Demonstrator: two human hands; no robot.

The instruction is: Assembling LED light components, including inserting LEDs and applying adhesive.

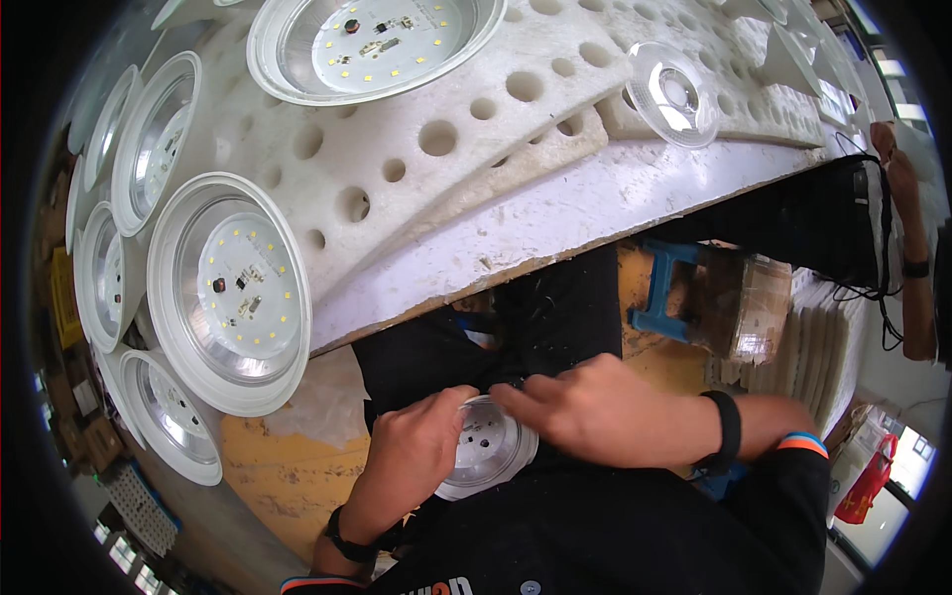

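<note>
Close to my body, above my lap, is a white round LED bulb housing (485,449) with a circuit board showing inside. My left hand (420,440) grips its left rim, with the thumb and fingers at the edge. Curled over the far right side of the rim is my right hand (585,407), slightly smeared by motion; its fingertips touch the edge. What lies under those fingertips I cannot make out. On the foam beyond, a larger-looking open LED bulb housing (243,288) stands face up, its board dotted with yellow chips.
Another housing (382,45) stands at the far side on the white foam board (476,139) full of round holes. Several more line the left. A clear lens cover (674,94) leans at the foam's edge. Right of my legs are a blue stool (656,288) and a cardboard box (744,307).
</note>
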